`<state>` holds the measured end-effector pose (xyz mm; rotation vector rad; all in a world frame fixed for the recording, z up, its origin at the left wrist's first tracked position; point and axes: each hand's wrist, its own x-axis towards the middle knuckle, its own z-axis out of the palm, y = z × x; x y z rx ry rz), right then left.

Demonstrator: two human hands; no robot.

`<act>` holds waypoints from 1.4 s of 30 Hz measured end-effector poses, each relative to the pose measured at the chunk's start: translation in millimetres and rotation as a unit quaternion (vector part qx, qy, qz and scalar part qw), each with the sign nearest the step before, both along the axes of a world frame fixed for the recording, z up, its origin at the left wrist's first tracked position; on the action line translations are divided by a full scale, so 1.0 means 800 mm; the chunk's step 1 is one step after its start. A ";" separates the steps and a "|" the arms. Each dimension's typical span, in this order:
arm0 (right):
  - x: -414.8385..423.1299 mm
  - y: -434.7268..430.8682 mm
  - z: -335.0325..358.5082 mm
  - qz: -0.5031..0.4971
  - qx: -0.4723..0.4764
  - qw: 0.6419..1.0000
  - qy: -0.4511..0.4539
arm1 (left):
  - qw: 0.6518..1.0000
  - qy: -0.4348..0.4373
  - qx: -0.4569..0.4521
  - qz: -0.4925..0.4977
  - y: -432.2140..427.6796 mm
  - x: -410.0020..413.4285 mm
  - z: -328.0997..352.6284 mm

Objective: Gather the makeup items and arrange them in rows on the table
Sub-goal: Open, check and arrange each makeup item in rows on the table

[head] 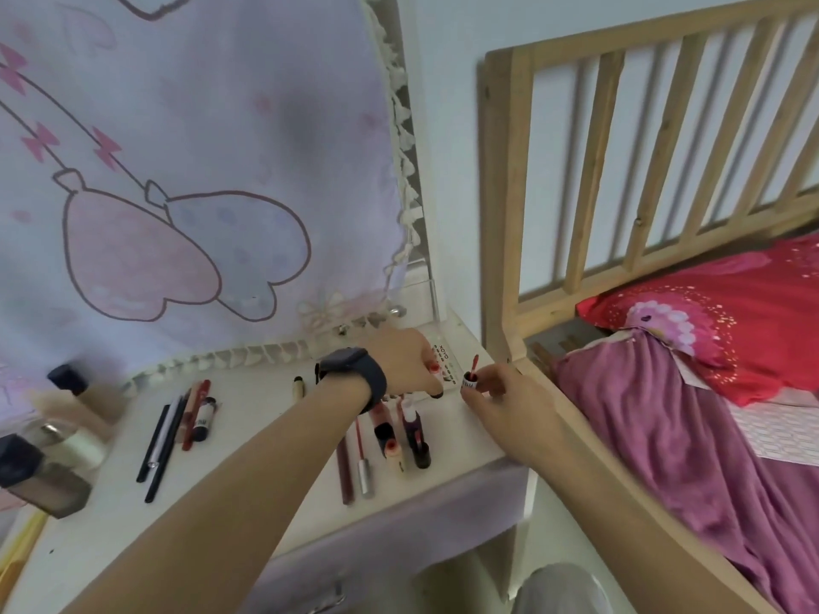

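Arms outstretched, left hand [410, 361] curled, right hand [494, 394] pinching tube [469, 382]

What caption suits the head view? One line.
Right hand pinches a small white-labelled lip gloss tube at the white table's corner; the left hand, wearing a dark watch, reaches beside it.

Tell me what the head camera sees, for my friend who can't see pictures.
A person's right hand pinches a small lip gloss tube at the back corner of a white table, while the left hand, wearing a dark watch, reaches beside it. Pencils and lip tubes lie in rows on the table, next to a bed.
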<state>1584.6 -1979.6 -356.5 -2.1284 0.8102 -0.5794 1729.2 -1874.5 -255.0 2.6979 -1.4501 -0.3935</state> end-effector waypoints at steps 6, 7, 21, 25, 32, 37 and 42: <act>0.003 0.008 -0.008 -0.006 -0.085 0.995 0.052 | 0.999 -0.004 0.033 -0.001 -0.008 0.005 -0.017; 0.004 0.010 -0.010 -0.006 -0.106 0.992 0.065 | 0.999 0.010 0.030 0.001 -0.008 0.006 -0.020; 0.016 0.012 -0.022 -0.049 -0.139 0.985 0.089 | 0.998 0.045 0.032 0.003 -0.011 0.009 -0.026; 0.017 0.012 -0.025 -0.046 -0.147 0.984 0.091 | 0.998 0.040 0.041 0.005 -0.008 0.008 -0.026; 0.015 0.012 -0.025 -0.045 -0.142 0.986 0.079 | 0.997 0.064 0.042 0.002 -0.007 0.005 -0.010; -0.002 0.009 -0.012 0.004 -0.093 0.995 0.021 | 0.998 0.056 0.009 0.016 0.014 0.007 0.031; -0.036 0.029 0.011 -0.009 -0.007 0.992 -0.126 | 0.989 0.079 -0.113 0.058 0.078 0.018 0.061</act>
